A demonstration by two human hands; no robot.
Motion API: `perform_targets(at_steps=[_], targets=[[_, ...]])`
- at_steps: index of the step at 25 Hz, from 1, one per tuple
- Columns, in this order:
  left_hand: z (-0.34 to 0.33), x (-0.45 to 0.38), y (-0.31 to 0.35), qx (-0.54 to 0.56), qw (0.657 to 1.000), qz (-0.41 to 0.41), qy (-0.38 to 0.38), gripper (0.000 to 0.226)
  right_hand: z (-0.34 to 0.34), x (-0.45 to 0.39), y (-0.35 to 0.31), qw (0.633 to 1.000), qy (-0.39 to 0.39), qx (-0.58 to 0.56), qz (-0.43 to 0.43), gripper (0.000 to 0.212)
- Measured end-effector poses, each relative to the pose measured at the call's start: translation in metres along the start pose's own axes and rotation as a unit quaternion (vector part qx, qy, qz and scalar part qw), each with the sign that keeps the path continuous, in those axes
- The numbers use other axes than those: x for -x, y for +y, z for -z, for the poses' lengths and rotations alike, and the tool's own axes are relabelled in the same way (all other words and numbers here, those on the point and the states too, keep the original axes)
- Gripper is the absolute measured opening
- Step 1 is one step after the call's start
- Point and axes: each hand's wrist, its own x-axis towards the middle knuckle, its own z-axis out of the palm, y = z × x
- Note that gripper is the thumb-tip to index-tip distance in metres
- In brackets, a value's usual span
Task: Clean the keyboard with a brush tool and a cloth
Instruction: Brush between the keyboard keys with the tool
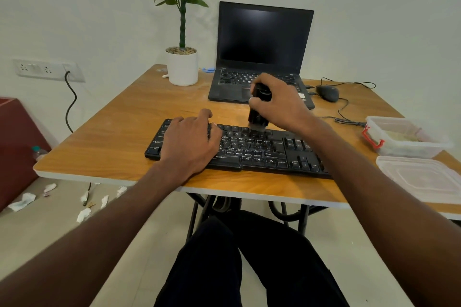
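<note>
A black keyboard (259, 151) lies across the near middle of the wooden table (129, 137). My left hand (190, 143) rests flat on the keyboard's left half, fingers spread over the keys. My right hand (279, 102) grips a black brush tool (258, 113) upright, its bristle end touching the upper key rows near the keyboard's middle. No cloth shows in this view.
An open laptop (264, 50) with a dark screen stands behind the keyboard. A potted plant (182, 65) is at the back left, a wired mouse (328, 93) at the back right. A clear container (404, 137) and its lid (421, 178) sit at the right edge. Paper scraps litter the floor (50, 222).
</note>
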Motion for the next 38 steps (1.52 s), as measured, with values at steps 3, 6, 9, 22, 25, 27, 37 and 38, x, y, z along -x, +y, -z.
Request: perform_targets(at_steps=[3, 6, 9, 22, 25, 27, 37, 38], targets=[[0.001, 0.0, -0.001, -0.004, 1.0, -0.003, -0.001, 0.058, -0.006, -0.003, 0.0, 1.0, -0.005, 0.001, 0.007, 0.027], [0.0, -0.001, -0.002, -0.004, 1.0, -0.005, 0.002, 0.057, -0.012, -0.004, -0.009, 0.997, -0.012, -0.067, 0.027, 0.023], [-0.001, -0.001, -0.002, -0.007, 1.0, -0.006, -0.004, 0.056, -0.016, -0.007, -0.013, 0.997, -0.035, 0.056, 0.051, 0.03], [0.0, -0.003, 0.029, -0.078, 0.994, -0.009, -0.078, 0.085, 0.026, 0.021, 0.022, 0.994, -0.012, -0.083, -0.075, 0.048], [-0.007, 0.009, 0.051, -0.053, 0.996, -0.045, -0.05, 0.072, 0.026, 0.032, 0.03, 0.989, 0.055, -0.124, -0.061, 0.051], [-0.012, 0.017, 0.057, -0.054, 0.996, -0.06, -0.032, 0.065, 0.032, 0.039, 0.039, 0.977, 0.129, -0.155, -0.067, 0.046], [-0.017, 0.019, 0.05, -0.051, 0.994, -0.093, 0.002, 0.044, 0.021, 0.049, 0.049, 0.994, 0.063, -0.087, -0.009, 0.045], [-0.017, 0.019, 0.049, -0.05, 0.994, -0.093, 0.003, 0.044, 0.029, 0.048, 0.051, 0.997, 0.061, -0.043, -0.015, 0.045]])
